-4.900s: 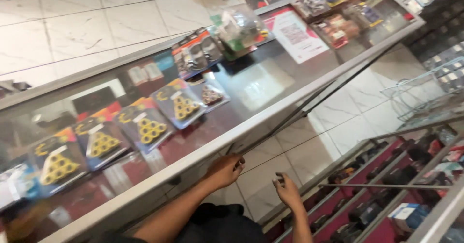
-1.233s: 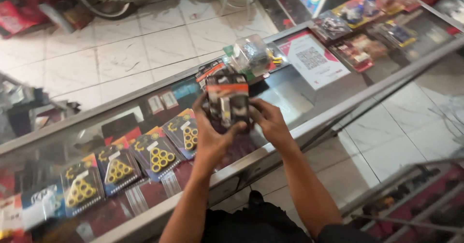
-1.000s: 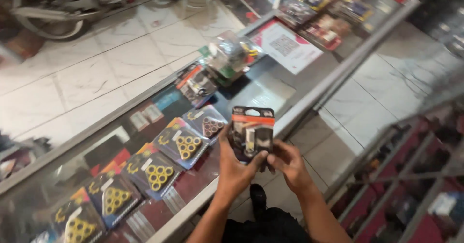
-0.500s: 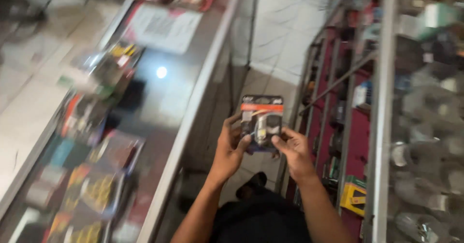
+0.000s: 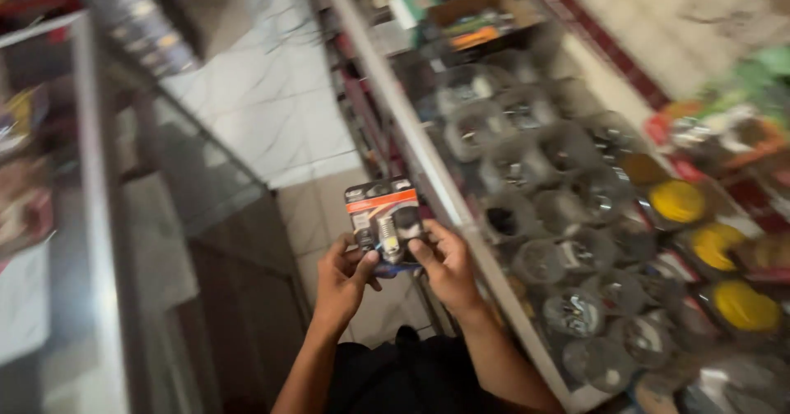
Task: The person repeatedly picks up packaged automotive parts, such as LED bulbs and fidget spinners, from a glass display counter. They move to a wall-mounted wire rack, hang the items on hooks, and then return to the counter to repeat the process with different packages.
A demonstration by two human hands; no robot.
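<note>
Glass runs down both sides: a long worktop (image 5: 90, 241) on the left, and on the right a shelf (image 5: 461, 208) packed with rows of clear round tubs (image 5: 568, 258) and a few yellow-lidded ones (image 5: 745, 303). Pale floor tiles (image 5: 271, 118) fill the aisle between. The person stands in that aisle, both arms raised in front of the body. Left hand (image 5: 344, 276) and right hand (image 5: 444, 262) each close a grip on the bottom corners of a small pack (image 5: 385, 225), black with an orange band, thumbs pressed on its face. The pack stands upright, long axis pointing away from the body, held between the hands, over the floor and just beside the shelf edge. Both hands sit equally near it.
</note>
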